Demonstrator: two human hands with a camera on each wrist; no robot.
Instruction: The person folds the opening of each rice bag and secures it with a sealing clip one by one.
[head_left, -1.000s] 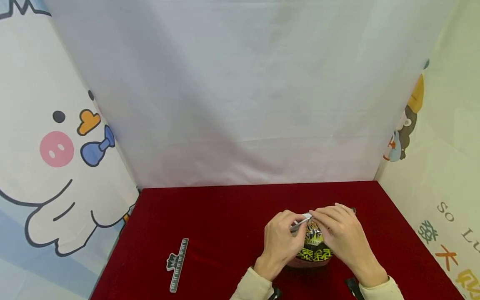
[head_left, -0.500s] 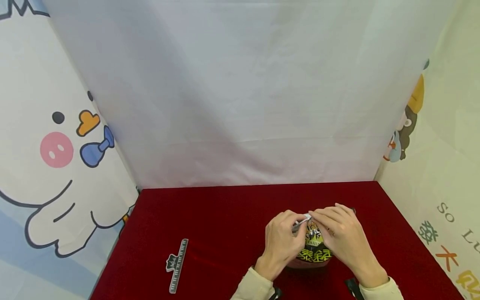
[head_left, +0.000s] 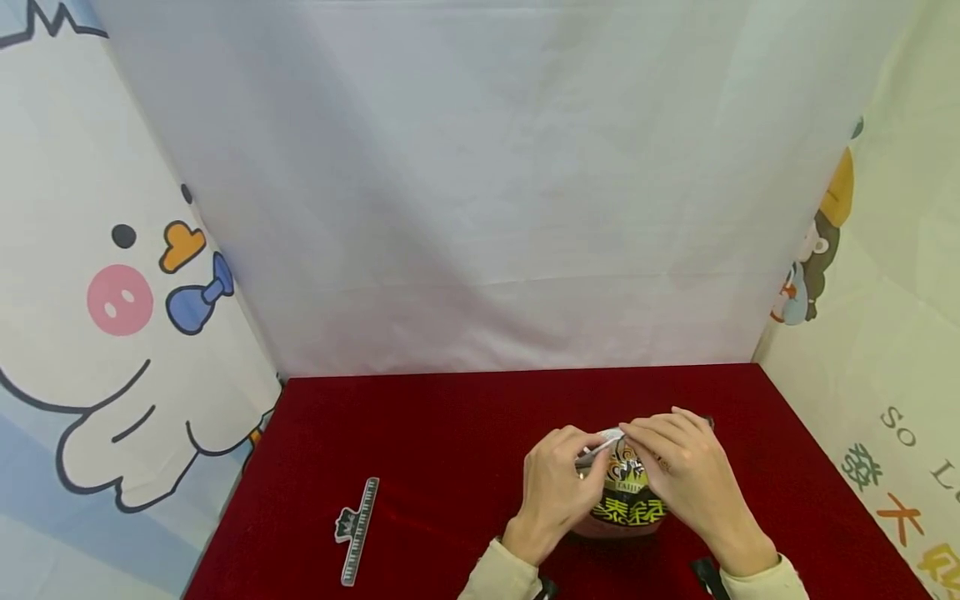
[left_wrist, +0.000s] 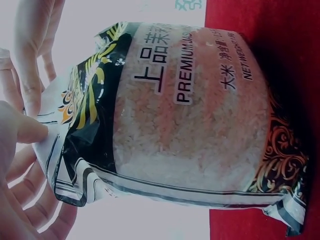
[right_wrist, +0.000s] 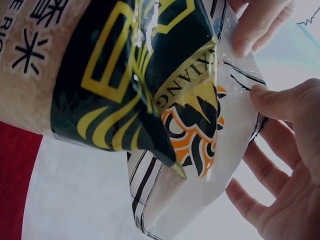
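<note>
A clear plastic bag of rice (head_left: 628, 510) with black and gold printing stands on the red cloth, right of centre. My left hand (head_left: 557, 487) pinches the folded top edge of the bag between thumb and fingers. At the right end of that same edge, my right hand (head_left: 690, 479) pinches with thumb and fingertips. In the left wrist view, white grains fill the bag (left_wrist: 190, 130) below the flattened, unfilled top. The right wrist view shows the right thumb (right_wrist: 280, 102) on the top strip, other fingers spread behind it. The bag's underside is hidden.
Left on the red table (head_left: 442, 417) lies a flat clip (head_left: 358, 533) with a piano-key pattern and a dark piece on its left side. A small black object (head_left: 708, 422) shows behind the right hand. Printed cloths hang left and right, a plain white cloth (head_left: 525, 183) behind.
My left hand has shifted slightly left along the bag's top edge, so a bit more of that edge shows. The right hand keeps its place, and the head view has turned slightly.
</note>
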